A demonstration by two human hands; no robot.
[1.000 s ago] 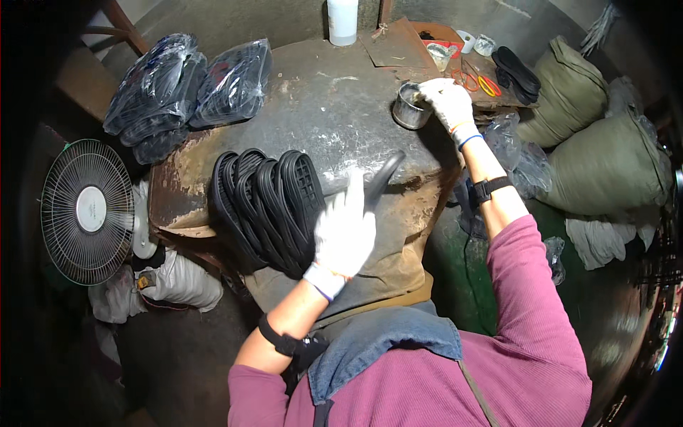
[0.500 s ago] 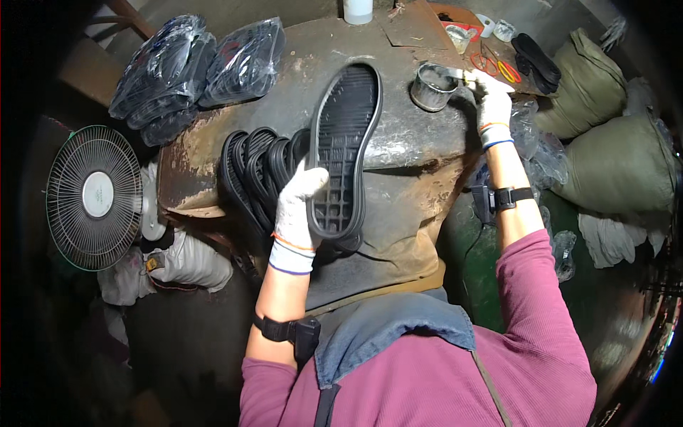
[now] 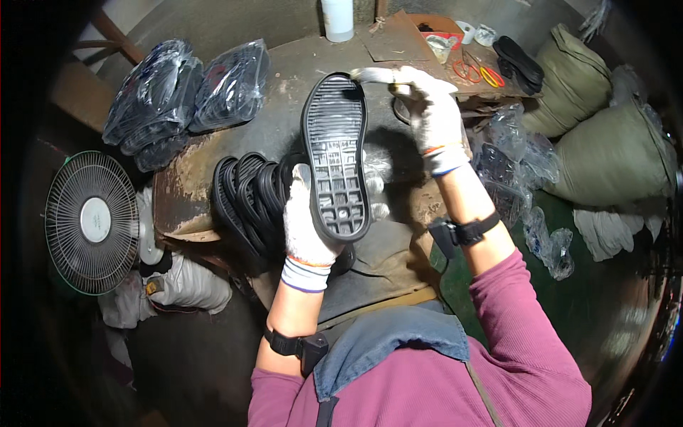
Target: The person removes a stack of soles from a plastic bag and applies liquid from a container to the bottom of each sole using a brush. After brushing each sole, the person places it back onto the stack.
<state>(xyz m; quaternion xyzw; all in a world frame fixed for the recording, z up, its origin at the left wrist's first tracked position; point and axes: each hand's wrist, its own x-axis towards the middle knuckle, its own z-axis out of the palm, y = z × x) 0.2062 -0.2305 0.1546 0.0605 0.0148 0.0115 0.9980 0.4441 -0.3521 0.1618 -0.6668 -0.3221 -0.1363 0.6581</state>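
My left hand (image 3: pixel 307 217), in a white glove, is wrapped round a black shoe sole (image 3: pixel 334 156). The sole stands nearly upright with its ridged and gridded inner side facing me; some of my fingers show past its right edge. In my gloved right hand (image 3: pixel 430 107) is a pale brush (image 3: pixel 375 75), its tip at the sole's top right edge. Behind that hand a metal can (image 3: pixel 401 110) is mostly hidden. More black soles (image 3: pixel 245 188) lean in a row just left of my left hand.
Plastic-wrapped packs (image 3: pixel 231 85) lie on the worn table (image 3: pixel 284 71) at the back left. A fan (image 3: pixel 94 220) stands at the left. Scissors (image 3: pixel 491 77), a dark pair of soles (image 3: pixel 518 64) and a white container (image 3: pixel 337 20) are at the back. Stuffed sacks (image 3: pixel 605 153) fill the right side.
My right hand has moved left from the can to the sole's top, bringing the brush along. The sole has turned slightly, and my left fingers now show past its right edge.
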